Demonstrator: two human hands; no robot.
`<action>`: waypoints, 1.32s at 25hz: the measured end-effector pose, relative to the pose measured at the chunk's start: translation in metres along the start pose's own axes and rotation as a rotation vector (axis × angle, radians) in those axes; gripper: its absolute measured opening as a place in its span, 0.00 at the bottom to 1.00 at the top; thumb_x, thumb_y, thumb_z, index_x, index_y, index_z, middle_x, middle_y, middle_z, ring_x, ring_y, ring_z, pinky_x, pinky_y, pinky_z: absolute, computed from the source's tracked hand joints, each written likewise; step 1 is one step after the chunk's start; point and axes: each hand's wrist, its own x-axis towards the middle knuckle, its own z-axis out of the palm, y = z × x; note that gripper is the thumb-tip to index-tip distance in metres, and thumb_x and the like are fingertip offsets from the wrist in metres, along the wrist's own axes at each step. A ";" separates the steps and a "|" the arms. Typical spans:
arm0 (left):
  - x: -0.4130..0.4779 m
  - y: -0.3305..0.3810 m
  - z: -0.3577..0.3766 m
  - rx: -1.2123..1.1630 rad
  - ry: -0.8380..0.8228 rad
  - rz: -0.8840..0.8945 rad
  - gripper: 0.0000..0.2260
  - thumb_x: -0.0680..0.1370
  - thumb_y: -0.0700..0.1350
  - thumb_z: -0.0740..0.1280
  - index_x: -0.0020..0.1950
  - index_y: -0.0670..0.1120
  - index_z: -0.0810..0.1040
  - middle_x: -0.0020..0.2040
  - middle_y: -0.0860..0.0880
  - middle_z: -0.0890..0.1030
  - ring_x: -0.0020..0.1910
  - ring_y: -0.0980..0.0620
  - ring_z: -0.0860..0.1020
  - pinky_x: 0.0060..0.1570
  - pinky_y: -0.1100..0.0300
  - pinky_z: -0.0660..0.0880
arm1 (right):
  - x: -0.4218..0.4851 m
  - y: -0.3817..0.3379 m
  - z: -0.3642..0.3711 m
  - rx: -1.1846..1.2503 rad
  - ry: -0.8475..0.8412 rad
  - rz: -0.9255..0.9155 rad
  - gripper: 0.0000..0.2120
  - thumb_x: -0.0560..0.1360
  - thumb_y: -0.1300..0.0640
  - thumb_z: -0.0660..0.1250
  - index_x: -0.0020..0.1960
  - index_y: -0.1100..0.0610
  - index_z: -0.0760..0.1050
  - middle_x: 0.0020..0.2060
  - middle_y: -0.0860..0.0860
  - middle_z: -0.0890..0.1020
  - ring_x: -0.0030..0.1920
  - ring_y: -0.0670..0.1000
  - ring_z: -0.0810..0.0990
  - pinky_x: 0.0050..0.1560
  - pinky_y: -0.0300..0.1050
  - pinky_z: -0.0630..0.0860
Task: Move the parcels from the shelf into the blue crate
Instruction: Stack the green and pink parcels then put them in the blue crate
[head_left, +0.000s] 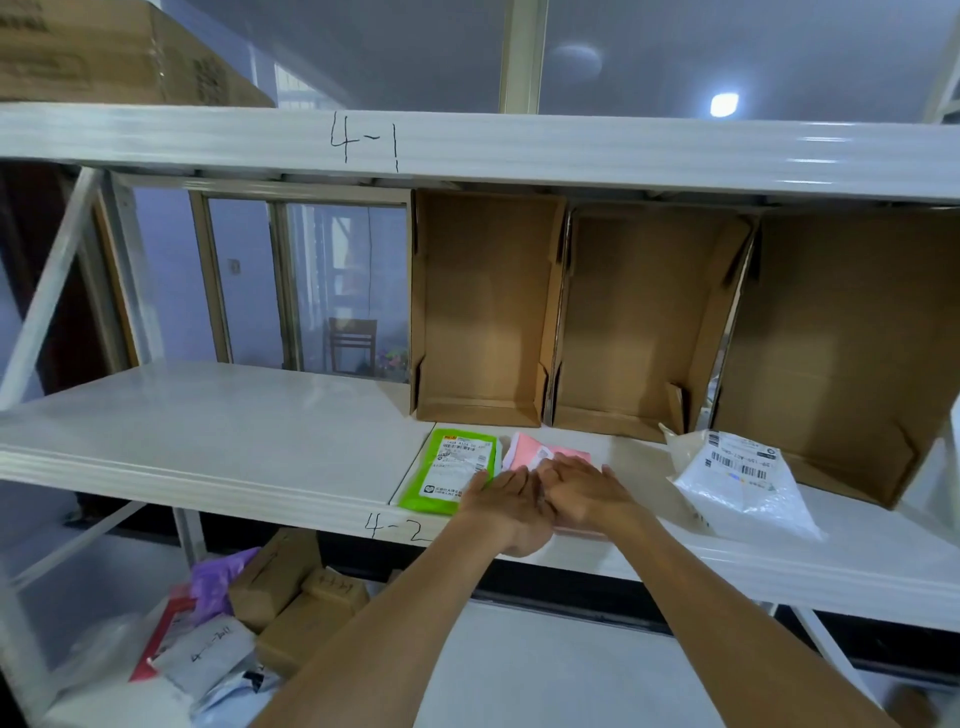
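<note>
Fingers (558, 470) of both my hands lie flat and close together on the pink parcel (524, 452), my left hand (506, 501) touching my right hand (587, 491), neither one closed around it. That parcel sits on the white shelf (234, 421) marked 4-2, just beside a green parcel (452, 470). A white parcel (737, 480) lies well apart on my right.

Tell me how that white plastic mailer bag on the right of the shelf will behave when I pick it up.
The white mailer bag looks crumpled and puffy, so it will probably sag and fold instead of staying flat. Its glossy film may be slippery, so a pinch grip seems wiser. Its front edge sits near the edge of the shelf, so a push could slide it off.
</note>
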 end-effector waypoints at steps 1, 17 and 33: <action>0.001 0.000 0.000 -0.002 -0.019 -0.006 0.30 0.84 0.56 0.42 0.86 0.50 0.45 0.86 0.51 0.47 0.84 0.53 0.45 0.81 0.44 0.40 | 0.000 0.001 -0.004 -0.057 -0.033 0.005 0.20 0.78 0.48 0.49 0.64 0.50 0.72 0.69 0.49 0.73 0.72 0.54 0.67 0.73 0.62 0.58; 0.000 0.003 0.006 0.048 -0.033 -0.018 0.32 0.83 0.59 0.43 0.86 0.50 0.42 0.86 0.49 0.41 0.84 0.52 0.40 0.79 0.42 0.35 | 0.015 -0.018 -0.013 0.106 -0.006 -0.019 0.26 0.83 0.45 0.43 0.74 0.51 0.68 0.74 0.53 0.71 0.72 0.54 0.69 0.72 0.51 0.63; -0.024 0.002 -0.017 -0.072 0.148 0.055 0.38 0.76 0.70 0.57 0.82 0.53 0.61 0.79 0.46 0.68 0.79 0.43 0.64 0.77 0.41 0.58 | -0.039 -0.005 -0.019 0.649 0.298 0.437 0.46 0.71 0.44 0.74 0.77 0.64 0.54 0.65 0.58 0.78 0.65 0.60 0.77 0.57 0.49 0.73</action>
